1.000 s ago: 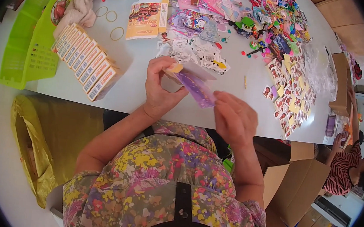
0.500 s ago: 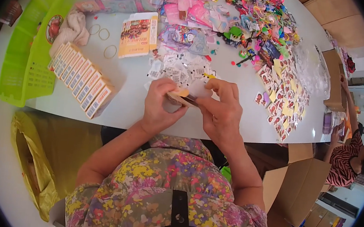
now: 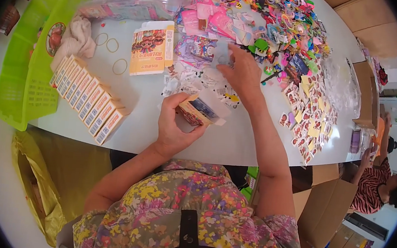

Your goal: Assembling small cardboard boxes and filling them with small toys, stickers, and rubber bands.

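Note:
My left hand [image 3: 174,126] grips a small open paper carton [image 3: 193,116], its thumb and fingers around the lower sides. The carton's flaps stand up at the far end, and something dark shows inside. Farther away, my right hand [image 3: 242,73] reaches over the packets, thumb and fingers apart. Its fingertips are at the edge of a translucent pale-blue packet [image 3: 221,54]; whether they touch it I cannot tell. Purple printed packets [image 3: 191,49] lie beside it. Between the hands and these packets is a heap of small white printed sachets [image 3: 202,80].
At left, a row of filled cartons [image 3: 89,96] stands before a green basket [image 3: 29,74] and a cloth [image 3: 79,38]. A flattened-looking carton [image 3: 149,47] and rubber bands [image 3: 119,66] lie behind. Colourful trinkets [image 3: 284,22], stickers [image 3: 308,120] and a cardboard box [image 3: 326,208] are right. Another person [image 3: 374,188] works there.
My right hand has left the carton and moved forward to the packets. The carton stays in my left hand, now turned so its open end shows.

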A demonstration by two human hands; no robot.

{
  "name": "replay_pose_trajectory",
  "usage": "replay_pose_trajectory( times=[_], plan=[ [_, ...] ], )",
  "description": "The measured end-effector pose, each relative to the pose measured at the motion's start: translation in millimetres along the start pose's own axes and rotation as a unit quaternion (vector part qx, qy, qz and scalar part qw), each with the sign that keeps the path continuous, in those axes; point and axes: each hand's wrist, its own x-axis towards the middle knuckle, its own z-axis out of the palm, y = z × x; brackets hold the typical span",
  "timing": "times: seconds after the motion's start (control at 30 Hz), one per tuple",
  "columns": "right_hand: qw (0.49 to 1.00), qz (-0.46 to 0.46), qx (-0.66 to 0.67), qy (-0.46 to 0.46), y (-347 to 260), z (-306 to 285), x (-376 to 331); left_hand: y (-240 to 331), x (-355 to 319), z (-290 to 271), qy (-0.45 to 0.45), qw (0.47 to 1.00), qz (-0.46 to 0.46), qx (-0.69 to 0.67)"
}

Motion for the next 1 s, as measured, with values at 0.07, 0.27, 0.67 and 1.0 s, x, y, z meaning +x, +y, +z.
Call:
replay_pose_trajectory(
  times=[0.07,0.27,0.67,1.0],
  plan=[
    [1.0,0.0,0.02,0.018,0,-5,0,0,3,0,-0.004,1.0,-0.001,-0.011],
    [0.983,-0.081,0.142,0.08,21,-2,-1,1,0,-4,-0.049,0.997,0.012,-0.056],
    [0.983,-0.006,0.062,0.174,125,-25,21,5,3,0,-0.069,0.997,-0.001,-0.044],
    [0.744,0.18,0.639,0.072,95,-70,-18,7,0,-1,-0.07,0.996,0.009,-0.057]
  ],
)
